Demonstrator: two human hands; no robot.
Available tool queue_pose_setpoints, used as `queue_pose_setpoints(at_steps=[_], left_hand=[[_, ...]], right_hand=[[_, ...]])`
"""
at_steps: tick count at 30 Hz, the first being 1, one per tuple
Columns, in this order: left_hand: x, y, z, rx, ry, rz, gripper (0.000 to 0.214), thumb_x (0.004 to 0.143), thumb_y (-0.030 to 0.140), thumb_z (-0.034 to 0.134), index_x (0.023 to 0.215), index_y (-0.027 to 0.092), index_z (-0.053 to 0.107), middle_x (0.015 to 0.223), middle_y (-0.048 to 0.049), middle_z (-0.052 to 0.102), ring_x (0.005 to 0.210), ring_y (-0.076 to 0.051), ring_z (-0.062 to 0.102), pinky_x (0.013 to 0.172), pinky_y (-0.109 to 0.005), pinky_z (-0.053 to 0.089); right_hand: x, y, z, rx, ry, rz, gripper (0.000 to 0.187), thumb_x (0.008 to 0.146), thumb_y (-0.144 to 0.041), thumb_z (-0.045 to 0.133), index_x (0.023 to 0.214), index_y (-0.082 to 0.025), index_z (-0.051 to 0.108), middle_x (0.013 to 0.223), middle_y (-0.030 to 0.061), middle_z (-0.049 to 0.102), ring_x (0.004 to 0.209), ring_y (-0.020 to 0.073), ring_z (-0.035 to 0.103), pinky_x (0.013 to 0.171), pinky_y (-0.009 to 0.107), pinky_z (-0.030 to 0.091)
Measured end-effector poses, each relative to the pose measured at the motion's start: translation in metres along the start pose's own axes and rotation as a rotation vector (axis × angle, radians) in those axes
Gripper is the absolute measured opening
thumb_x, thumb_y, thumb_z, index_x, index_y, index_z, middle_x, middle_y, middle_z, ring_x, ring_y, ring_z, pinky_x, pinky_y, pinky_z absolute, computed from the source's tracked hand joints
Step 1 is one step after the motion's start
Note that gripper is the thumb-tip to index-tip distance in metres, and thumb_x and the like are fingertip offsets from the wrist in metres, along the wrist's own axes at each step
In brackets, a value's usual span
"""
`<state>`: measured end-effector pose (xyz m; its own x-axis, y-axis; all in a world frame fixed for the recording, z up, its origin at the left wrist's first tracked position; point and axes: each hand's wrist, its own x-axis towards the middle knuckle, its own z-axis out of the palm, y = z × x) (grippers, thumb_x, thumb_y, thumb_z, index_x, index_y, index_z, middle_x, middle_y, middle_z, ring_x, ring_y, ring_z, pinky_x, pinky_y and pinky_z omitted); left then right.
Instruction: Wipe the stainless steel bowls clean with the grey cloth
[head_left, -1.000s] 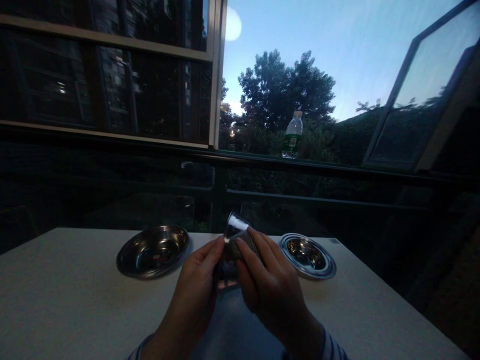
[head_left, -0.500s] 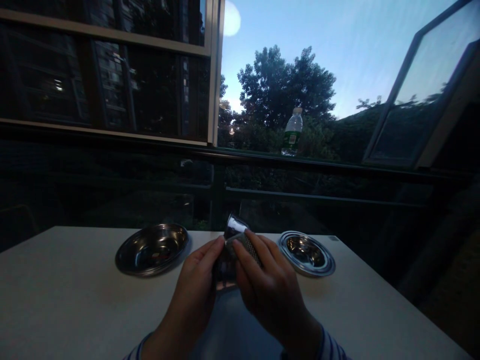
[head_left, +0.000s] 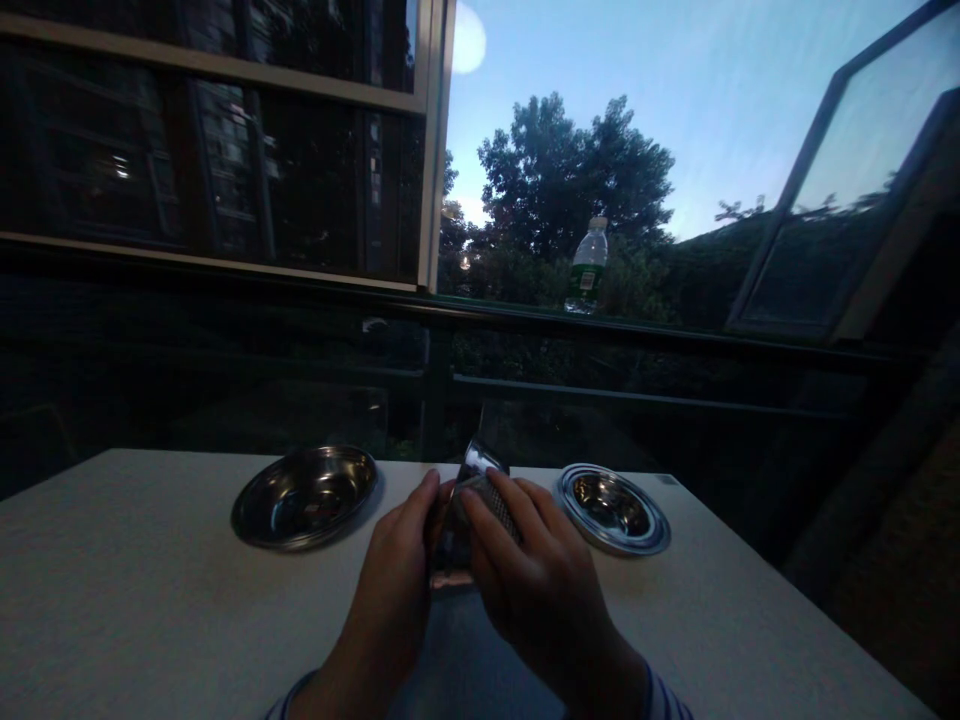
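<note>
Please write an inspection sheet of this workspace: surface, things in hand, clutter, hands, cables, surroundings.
Surface: pale table, dimly lit.
Things in hand: small shiny metal cup, held above the table, tilted.
Clutter: metal bowl to the left, smaller metal dish to the right.
Hands: left hand and right hand both grip the cup.
Cables: nothing seen.
Surroundings: water bottle on the window ledge; trees and dusk sky outside.

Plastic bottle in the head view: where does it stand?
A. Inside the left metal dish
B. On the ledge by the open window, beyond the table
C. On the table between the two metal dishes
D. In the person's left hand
B. The plastic bottle stands upright on the window ledge, far behind the table; both hands are down at the table around a shiny metal object.
</note>
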<state>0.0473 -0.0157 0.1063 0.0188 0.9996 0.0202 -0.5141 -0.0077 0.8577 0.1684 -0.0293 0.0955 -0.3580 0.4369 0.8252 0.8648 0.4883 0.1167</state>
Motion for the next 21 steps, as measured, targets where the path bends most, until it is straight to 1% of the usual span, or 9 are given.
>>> queue_pose_setpoints(at_steps=[3, 5, 8, 10, 15, 17, 21], left_hand=[[0.003, 0.002, -0.002, 0.030, 0.014, -0.005, 0.031, 0.073, 0.042, 0.058, 0.081, 0.014, 0.069, 0.072, -0.0044, 0.070, 0.067, -0.017, 0.062, 0.063, -0.026, 0.044], [0.002, 0.004, -0.001, 0.061, 0.033, 0.011, 0.031, 0.073, 0.043, 0.058, 0.077, 0.015, 0.070, 0.071, -0.0049, 0.070, 0.067, -0.018, 0.062, 0.062, -0.026, 0.044], [-0.001, 0.005, 0.002, 0.099, 0.022, 0.036, 0.023, 0.071, 0.038, 0.062, 0.067, 0.017, 0.070, 0.065, -0.0036, 0.069, 0.063, -0.017, 0.061, 0.058, -0.024, 0.044], [-0.002, 0.004, 0.002, 0.133, 0.032, 0.063, 0.020, 0.070, 0.035, 0.063, 0.064, 0.017, 0.070, 0.063, -0.0022, 0.068, 0.061, -0.016, 0.060, 0.059, -0.023, 0.044], [-0.002, 0.010, 0.003, 0.131, 0.097, 0.069, 0.019, 0.070, 0.034, 0.062, 0.063, 0.017, 0.069, 0.060, -0.0012, 0.067, 0.061, -0.017, 0.059, 0.061, -0.023, 0.044], [-0.002, 0.012, 0.004, 0.138, 0.094, 0.070, 0.019, 0.069, 0.034, 0.062, 0.061, 0.018, 0.069, 0.059, -0.0013, 0.066, 0.060, -0.017, 0.059, 0.058, -0.024, 0.044], [-0.004, 0.008, 0.003, 0.237, 0.048, 0.088, 0.020, 0.069, 0.034, 0.063, 0.059, 0.017, 0.067, 0.058, -0.0020, 0.065, 0.059, -0.017, 0.058, 0.054, -0.023, 0.042]], right_hand=[[-0.002, -0.004, 0.001, 0.004, -0.026, -0.052, 0.030, 0.086, -0.018, 0.043, 0.111, -0.018, 0.059, 0.114, 0.0128, 0.058, 0.101, 0.0236, 0.051, 0.077, 0.038, 0.050], [-0.002, -0.003, 0.000, -0.005, -0.014, -0.046, 0.030, 0.085, -0.018, 0.043, 0.111, -0.018, 0.059, 0.114, 0.0125, 0.058, 0.102, 0.0236, 0.051, 0.078, 0.039, 0.049], [0.001, 0.001, -0.003, -0.012, 0.016, 0.002, 0.030, 0.085, -0.018, 0.042, 0.109, -0.017, 0.060, 0.113, 0.0130, 0.058, 0.101, 0.0239, 0.051, 0.079, 0.040, 0.049], [0.002, 0.003, -0.004, -0.008, 0.029, 0.018, 0.030, 0.085, -0.018, 0.041, 0.108, -0.016, 0.061, 0.111, 0.0139, 0.058, 0.099, 0.0241, 0.052, 0.078, 0.040, 0.049], [-0.002, -0.004, -0.003, 0.012, -0.017, -0.033, 0.030, 0.084, -0.017, 0.044, 0.110, -0.017, 0.060, 0.114, 0.0118, 0.058, 0.101, 0.0252, 0.050, 0.076, 0.039, 0.049], [-0.002, -0.005, -0.004, 0.024, -0.024, -0.043, 0.031, 0.084, -0.018, 0.045, 0.111, -0.018, 0.060, 0.114, 0.0114, 0.058, 0.102, 0.0252, 0.050, 0.077, 0.039, 0.049], [0.001, 0.003, -0.008, 0.023, 0.014, 0.009, 0.030, 0.084, -0.018, 0.043, 0.109, -0.015, 0.061, 0.114, 0.0137, 0.057, 0.100, 0.0253, 0.050, 0.078, 0.041, 0.049]])
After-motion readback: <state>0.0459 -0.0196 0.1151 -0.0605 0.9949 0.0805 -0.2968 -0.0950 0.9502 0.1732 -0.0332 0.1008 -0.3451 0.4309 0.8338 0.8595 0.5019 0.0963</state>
